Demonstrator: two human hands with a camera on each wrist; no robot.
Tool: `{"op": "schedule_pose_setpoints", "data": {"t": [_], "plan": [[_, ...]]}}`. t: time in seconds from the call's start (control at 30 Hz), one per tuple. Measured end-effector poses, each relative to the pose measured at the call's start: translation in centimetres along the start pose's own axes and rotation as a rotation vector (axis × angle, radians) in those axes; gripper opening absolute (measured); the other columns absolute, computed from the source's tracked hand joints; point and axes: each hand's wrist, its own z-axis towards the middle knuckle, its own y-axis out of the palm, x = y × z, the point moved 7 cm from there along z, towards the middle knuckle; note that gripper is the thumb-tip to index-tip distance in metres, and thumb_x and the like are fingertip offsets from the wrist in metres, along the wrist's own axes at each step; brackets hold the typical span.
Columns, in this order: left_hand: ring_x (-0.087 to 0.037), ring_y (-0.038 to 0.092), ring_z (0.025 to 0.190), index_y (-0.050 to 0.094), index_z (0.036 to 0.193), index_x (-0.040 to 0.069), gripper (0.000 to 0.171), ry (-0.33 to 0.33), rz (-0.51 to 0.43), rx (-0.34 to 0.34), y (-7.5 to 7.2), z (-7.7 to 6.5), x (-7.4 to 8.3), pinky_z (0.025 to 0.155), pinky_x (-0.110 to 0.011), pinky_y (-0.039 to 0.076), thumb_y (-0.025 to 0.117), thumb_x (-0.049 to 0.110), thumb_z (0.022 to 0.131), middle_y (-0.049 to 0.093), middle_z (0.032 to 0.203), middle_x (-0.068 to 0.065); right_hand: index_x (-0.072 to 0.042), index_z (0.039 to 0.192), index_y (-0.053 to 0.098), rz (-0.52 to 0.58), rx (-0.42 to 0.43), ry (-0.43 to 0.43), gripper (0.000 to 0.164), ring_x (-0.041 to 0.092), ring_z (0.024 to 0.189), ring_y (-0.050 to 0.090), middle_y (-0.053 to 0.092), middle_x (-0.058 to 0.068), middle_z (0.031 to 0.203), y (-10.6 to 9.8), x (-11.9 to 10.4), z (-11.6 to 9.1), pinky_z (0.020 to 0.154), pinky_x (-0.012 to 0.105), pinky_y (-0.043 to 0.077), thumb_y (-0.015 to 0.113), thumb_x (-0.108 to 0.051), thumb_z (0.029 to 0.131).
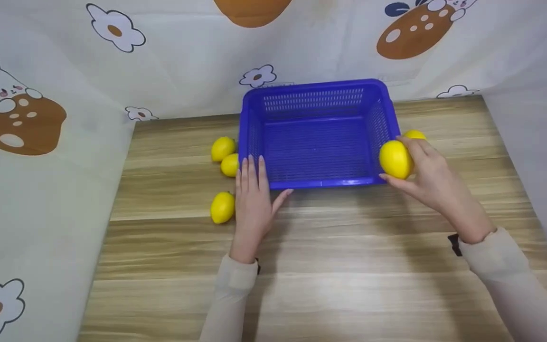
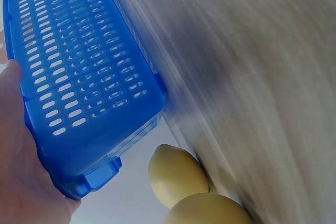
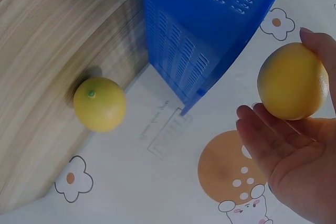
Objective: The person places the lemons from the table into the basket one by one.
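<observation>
A blue plastic basket (image 1: 321,184) with slotted walls stands on the table, with nothing inside it. My left hand (image 1: 253,199) rests on its front left corner, fingers straight over the rim and thumb spread along the front side. Between thumb and fingertips, my right hand (image 1: 432,178) holds a yellow lemon (image 1: 395,159) at the basket's front right corner. In the right wrist view this held lemon (image 3: 293,81) is clear of the table, beside the basket (image 3: 178,35).
Three more lemons lie left of the basket: a far one (image 1: 223,149), a second (image 1: 230,165) partly behind the basket, and a near one (image 1: 222,207). Another lemon (image 3: 100,104) sits right of the basket. Printed cloth (image 1: 183,57) surrounds the wooden table (image 1: 330,275).
</observation>
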Motion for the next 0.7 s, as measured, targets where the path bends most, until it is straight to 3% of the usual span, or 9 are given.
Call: {"op": "schedule_pose_setpoints", "data": {"t": [0.7], "plan": [[-0.043, 0.026, 0.159, 0.025, 0.165, -0.004, 0.1, 0.002, 0.008, 0.001, 0.0, 0.2, 0.0, 0.133, -0.051, 0.017, 0.059, 0.063, 0.1, 0.026, 0.168, -0.032, 0.009, 0.145, 0.051, -0.011, -0.038, 0.01, 0.079, 0.052, 0.108, 0.066, 0.062, 0.034, 0.131, 0.7, -0.1, 1.6, 0.088, 0.067, 0.059, 0.089, -0.028, 0.086]]}}
